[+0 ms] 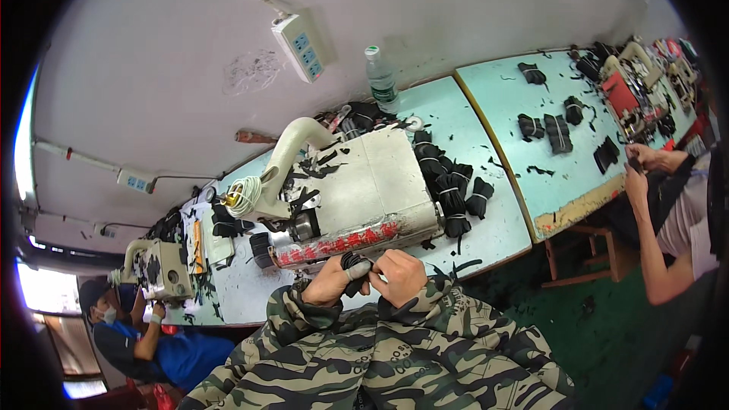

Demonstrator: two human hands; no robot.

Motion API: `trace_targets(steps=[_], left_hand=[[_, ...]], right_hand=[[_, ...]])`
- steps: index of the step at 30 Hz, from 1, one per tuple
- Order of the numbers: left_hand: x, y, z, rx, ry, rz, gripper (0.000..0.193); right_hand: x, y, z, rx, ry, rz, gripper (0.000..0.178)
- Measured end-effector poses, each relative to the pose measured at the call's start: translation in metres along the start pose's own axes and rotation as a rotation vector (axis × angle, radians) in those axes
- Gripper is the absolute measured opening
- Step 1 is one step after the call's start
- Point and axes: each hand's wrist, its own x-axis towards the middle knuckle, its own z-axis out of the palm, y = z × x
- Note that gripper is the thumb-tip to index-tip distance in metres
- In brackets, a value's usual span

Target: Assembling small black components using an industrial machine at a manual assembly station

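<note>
My left hand is closed around a black strip bundle, just in front of the cream machine on the bench; my right hand curls at the bundle's edge, its grip unclear to me.

1. Boxy cream metal machine on the flat pale-blue tabletop.
2. Looped black fabric strip in front of the machine.
3. Tied black fabric bundles right of the machine.
4. Clear cylindrical plastic bottle behind it.
</note>
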Motion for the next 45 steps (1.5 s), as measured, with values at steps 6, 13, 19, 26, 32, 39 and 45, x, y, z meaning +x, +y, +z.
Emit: trace_targets(steps=[6,13,19,26,32,39,45], left_hand=[[0.017,0.01,-0.035,-0.331,0.384,0.169,0.024],[0.041,0.049,-0.016,-0.493,0.323,0.177,0.021],[0.056,0.069,-0.012,-0.114,0.4,0.487,0.026],[0.056,0.055,-0.063,0.003,0.325,0.538,0.082],[0.043,0.034,-0.108,0.446,0.471,0.568,0.095],[0.029,0.028,-0.092,0.449,0.457,0.593,0.093],[0.003,0.001,-0.077,-0.645,0.559,0.364,0.038]], right_hand=[[0.057,-0.002,-0.059,0.254,0.14,-0.019,0.014],[0.08,0.009,-0.03,0.098,-0.148,-0.372,0.021],[0.088,0.011,0.014,0.948,-0.348,0.52,0.032],[0.113,0.021,0.039,0.452,-0.245,0.376,0.029],[0.129,0.008,0.065,-0.352,-0.288,0.145,0.037],[0.114,-0.005,0.075,-0.325,-0.249,0.12,0.047],[0.088,-0.043,0.114,0.038,-0.071,-0.039,0.041]])
